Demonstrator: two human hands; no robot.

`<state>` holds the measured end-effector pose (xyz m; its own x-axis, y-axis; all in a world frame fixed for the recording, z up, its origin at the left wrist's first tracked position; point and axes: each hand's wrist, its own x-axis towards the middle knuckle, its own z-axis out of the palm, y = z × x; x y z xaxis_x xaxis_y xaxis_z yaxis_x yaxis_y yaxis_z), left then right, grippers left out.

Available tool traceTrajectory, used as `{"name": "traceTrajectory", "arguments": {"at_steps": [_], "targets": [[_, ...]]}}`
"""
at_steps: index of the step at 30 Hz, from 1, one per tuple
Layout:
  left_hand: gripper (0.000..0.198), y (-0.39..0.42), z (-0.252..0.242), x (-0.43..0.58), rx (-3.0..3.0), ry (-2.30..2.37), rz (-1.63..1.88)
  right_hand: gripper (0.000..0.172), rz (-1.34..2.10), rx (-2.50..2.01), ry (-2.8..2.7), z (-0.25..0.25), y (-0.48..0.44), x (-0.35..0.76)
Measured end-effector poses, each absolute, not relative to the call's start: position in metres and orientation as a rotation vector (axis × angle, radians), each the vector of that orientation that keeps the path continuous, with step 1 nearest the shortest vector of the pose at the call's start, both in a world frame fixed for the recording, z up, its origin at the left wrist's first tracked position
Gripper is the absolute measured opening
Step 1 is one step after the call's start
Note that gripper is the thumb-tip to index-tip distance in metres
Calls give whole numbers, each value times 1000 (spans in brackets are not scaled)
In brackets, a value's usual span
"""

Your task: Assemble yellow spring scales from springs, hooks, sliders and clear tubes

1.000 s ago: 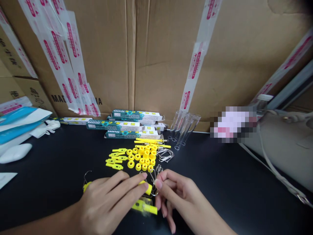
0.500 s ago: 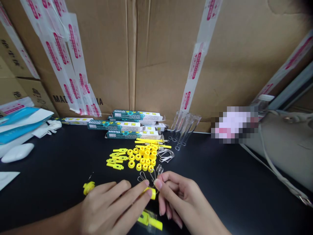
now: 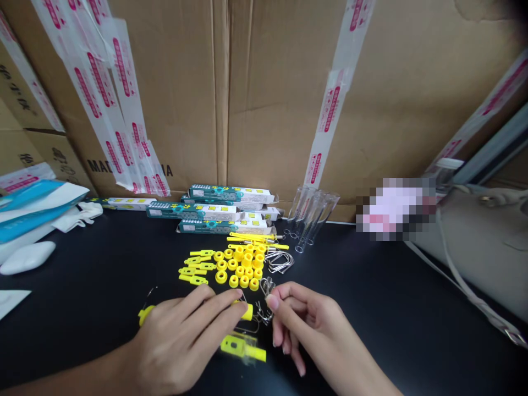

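Note:
My left hand rests low on the black table, its thumb and forefinger pinched on a small yellow cap. My right hand sits just to its right, fingers curled, pinching a thin wire clip between the two hands. A yellow flat piece in clear wrap lies under my left fingertips. Another yellow part peeks out at the left of my left hand. Beyond my fingers lie a heap of yellow rings, yellow tabs and bent wire clips.
Teal and white flat boxes are stacked at the back against taped cardboard cartons. Clear tubes lean beside them. Blue and white packets and a white oval object lie at the left. A grey bag with a strap fills the right.
Both hands have shifted slightly away from me, toward the yellow heap. The yellow cap moved with my left fingers, and the wrapped yellow piece shows more below them.

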<state>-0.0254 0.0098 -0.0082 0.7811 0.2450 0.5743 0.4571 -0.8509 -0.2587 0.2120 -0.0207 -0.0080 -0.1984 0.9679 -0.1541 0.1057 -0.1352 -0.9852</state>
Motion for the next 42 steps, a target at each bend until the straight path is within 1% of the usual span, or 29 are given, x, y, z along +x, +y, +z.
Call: {"name": "traceTrajectory", "arguments": {"at_steps": [4, 8, 13, 20, 23, 28, 31, 33, 35, 38, 42], "targets": [[40, 7, 2, -19, -2588, -436, -705, 45, 1364, -1287, -1447, -10, -22, 213], [40, 7, -2, -18, -2547, -378, -779, 45, 1438, -1223, -1409, -8, -22, 208], [34, 10, -12, -19, -2516, -462, -826, 46, 1511, -1121, -1342, -6, -26, 202], [29, 11, -3, -11, -2556, -526, -845, 44, 1490, -1121, -1320, -5, -25, 201], [24, 10, -2, -10, -2555, -529, -853, 42, 1485, -1118, -1301, -5, -23, 200], [29, 10, -3, -10, -2534, -485, -884, 38, 1499, -1077, -1381, -6, -26, 198], [26, 11, -3, -9, -2585, -465, -916, 35, 1425, -1103, -1520, -3, -28, 200], [23, 11, -2, -8, -2633, -441, -917, 32, 1312, -1129, -1668, -1, -29, 201], [23, 11, -1, -8, -2640, -426, -909, 25, 1094, -1149, -1827, -1, -30, 204], [19, 10, -3, -9, -2591, -465, -935, 13, 601, -1124, -1947, -4, -29, 209], [12, 11, -9, -9, -2565, -575, -927, 11, -37, -1028, -2093, -7, -27, 216]]}}
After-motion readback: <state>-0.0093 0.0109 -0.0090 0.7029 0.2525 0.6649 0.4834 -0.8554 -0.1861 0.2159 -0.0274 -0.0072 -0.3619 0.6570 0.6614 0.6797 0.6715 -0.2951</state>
